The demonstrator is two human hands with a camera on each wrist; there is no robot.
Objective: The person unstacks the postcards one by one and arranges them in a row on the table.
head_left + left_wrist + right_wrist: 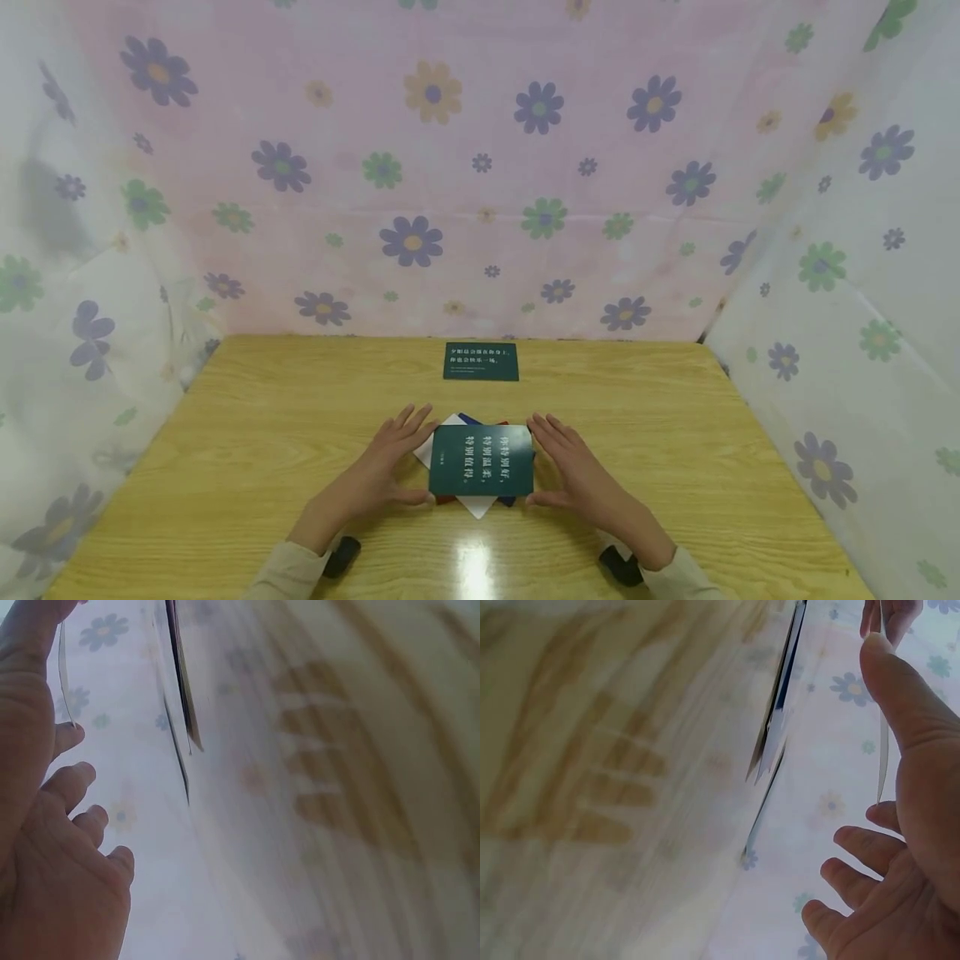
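Observation:
A dark green card (481, 460) with white lettering is held up between my two hands, above a pile of cards. My left hand (386, 462) has its thumb and a finger at the corners of the card's left side, and my right hand (573, 475) holds the right side likewise. The wrist views show the card edge-on as a thin sliver (64, 679) (883, 757); the other fingers are spread, touching nothing. White, blue and red corners of the pile (477, 507) stick out under the card, crossed at angles. How many cards lie there is hidden.
Another green card (481, 362) with white lettering lies flat near the table's back edge. The wooden table (300, 392) is bounded by flowered cloth (480, 192) at the back and both sides. Light glares off the tabletop near the front.

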